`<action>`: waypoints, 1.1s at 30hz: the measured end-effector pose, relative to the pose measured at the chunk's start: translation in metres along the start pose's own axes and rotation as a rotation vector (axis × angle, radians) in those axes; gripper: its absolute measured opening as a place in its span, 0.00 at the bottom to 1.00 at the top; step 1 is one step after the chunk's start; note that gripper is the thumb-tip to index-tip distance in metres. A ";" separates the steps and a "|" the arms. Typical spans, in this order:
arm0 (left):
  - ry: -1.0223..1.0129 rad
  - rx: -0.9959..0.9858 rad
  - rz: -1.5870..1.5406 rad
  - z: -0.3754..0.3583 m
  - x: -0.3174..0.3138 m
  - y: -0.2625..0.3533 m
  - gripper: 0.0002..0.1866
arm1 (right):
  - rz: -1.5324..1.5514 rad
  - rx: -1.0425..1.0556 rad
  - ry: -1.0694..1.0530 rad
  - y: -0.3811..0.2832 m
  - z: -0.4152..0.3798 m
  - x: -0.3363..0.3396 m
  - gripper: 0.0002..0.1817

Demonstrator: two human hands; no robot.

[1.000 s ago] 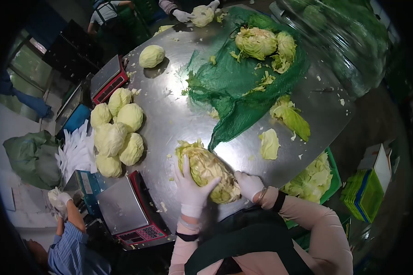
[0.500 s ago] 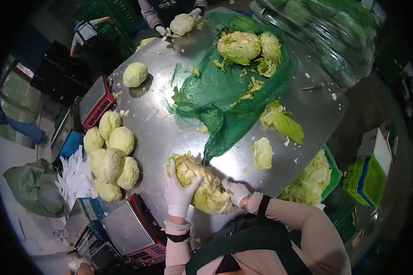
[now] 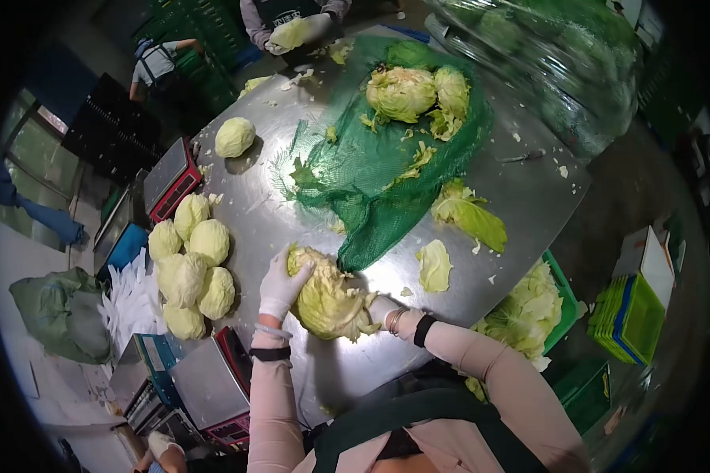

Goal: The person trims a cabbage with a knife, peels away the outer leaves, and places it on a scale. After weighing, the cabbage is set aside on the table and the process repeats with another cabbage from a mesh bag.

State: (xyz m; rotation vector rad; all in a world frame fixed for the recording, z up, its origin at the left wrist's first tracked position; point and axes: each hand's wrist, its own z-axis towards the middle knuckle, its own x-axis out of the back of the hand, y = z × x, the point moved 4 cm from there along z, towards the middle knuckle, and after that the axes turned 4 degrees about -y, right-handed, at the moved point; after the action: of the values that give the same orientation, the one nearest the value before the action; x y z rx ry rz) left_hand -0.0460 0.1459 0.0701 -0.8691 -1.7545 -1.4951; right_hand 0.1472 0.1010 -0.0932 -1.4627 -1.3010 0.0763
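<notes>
A cabbage (image 3: 323, 298) with ragged, wilted outer leaves is held just above or on the near part of the metal table. My left hand (image 3: 282, 285), in a white glove, grips its upper left side with thumb and fingers spread round it. My right hand (image 3: 382, 310), also gloved, closes on the loose outer leaves at the cabbage's right side; those fingertips are partly hidden. Just beyond lies a green mesh bag (image 3: 375, 225) with untrimmed cabbages (image 3: 401, 94) on its far end. Trimmed pale cabbages (image 3: 183, 280) are piled to the left.
Loose leaves (image 3: 434, 266) lie on the metal table (image 3: 521, 197), and a small knife-like tool (image 3: 522, 157) rests at right. A green crate (image 3: 564, 303) of leaves stands below the right edge. Scales (image 3: 205, 378) line the left. Across the table, a co-worker holds another cabbage (image 3: 290, 33).
The cabbage in my hands has turned, and its outer leaves now stick out toward my right hand. Both hands have shifted left and slightly away from me. The view has shifted slightly.
</notes>
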 end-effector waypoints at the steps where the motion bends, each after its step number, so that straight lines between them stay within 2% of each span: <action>1: -0.030 0.002 0.027 0.006 0.001 0.004 0.35 | -0.015 0.008 0.006 -0.001 0.000 -0.001 0.21; 3: -0.041 0.012 0.031 0.021 0.004 -0.010 0.35 | 0.077 0.051 0.283 -0.008 -0.002 0.013 0.23; 5: -0.168 0.103 -0.196 0.036 0.007 -0.036 0.35 | -0.021 -0.107 0.230 -0.029 -0.006 0.021 0.17; 6: -0.226 0.137 -0.388 0.039 0.006 -0.049 0.36 | 0.004 -0.113 0.277 -0.028 0.001 0.013 0.16; 7: -0.204 0.124 -0.385 0.037 0.009 -0.054 0.36 | 0.030 -0.115 0.326 -0.022 0.013 -0.004 0.15; 8: -0.242 0.159 -0.537 0.032 0.011 -0.059 0.38 | 0.028 -0.078 0.333 -0.015 0.027 -0.016 0.13; 9: -0.277 0.185 -0.687 0.028 0.014 -0.066 0.39 | -0.054 0.046 0.516 -0.015 0.035 -0.020 0.14; 10: -0.199 0.220 -0.613 0.030 0.010 -0.086 0.43 | -0.039 0.035 0.451 -0.030 0.026 -0.002 0.14; 11: -0.222 0.179 -0.613 0.035 0.004 -0.111 0.45 | -0.022 0.018 0.380 -0.051 0.010 0.013 0.14; 12: -0.154 0.201 -0.531 0.025 0.015 -0.108 0.46 | -0.031 0.035 0.386 -0.060 0.010 0.015 0.14; 14: -0.080 0.205 -0.452 0.001 0.035 -0.074 0.46 | -0.119 -0.095 0.303 -0.066 0.015 0.015 0.15; 16: 0.069 0.074 -0.299 -0.036 0.043 -0.039 0.46 | -0.085 -0.085 0.295 -0.083 0.007 0.014 0.12; 17: 0.188 -0.066 0.027 -0.047 0.031 -0.037 0.45 | -0.085 -0.069 0.309 -0.089 0.004 0.014 0.11; 19: 0.225 -0.057 0.068 -0.055 0.025 -0.032 0.45 | -0.075 -0.066 0.309 -0.086 0.007 0.009 0.10; 23: 0.122 -0.119 0.115 -0.033 0.033 -0.023 0.42 | 0.028 0.003 0.173 -0.075 0.011 0.012 0.12; 25: 0.023 -0.122 0.094 -0.022 0.036 -0.031 0.40 | -0.033 0.034 0.162 -0.072 0.020 0.018 0.12; 30: 0.014 -0.167 0.010 -0.021 0.040 -0.034 0.39 | -0.038 0.119 0.099 -0.075 0.022 0.027 0.13; 33: 0.048 -0.081 0.060 -0.016 0.036 -0.027 0.37 | -0.062 0.062 0.151 -0.079 0.014 0.036 0.12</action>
State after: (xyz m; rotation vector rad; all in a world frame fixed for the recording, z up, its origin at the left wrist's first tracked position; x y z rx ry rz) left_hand -0.0876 0.1293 0.0874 -0.9107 -1.6291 -1.5445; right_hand 0.1010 0.1186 -0.0205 -1.3487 -1.2098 -0.0335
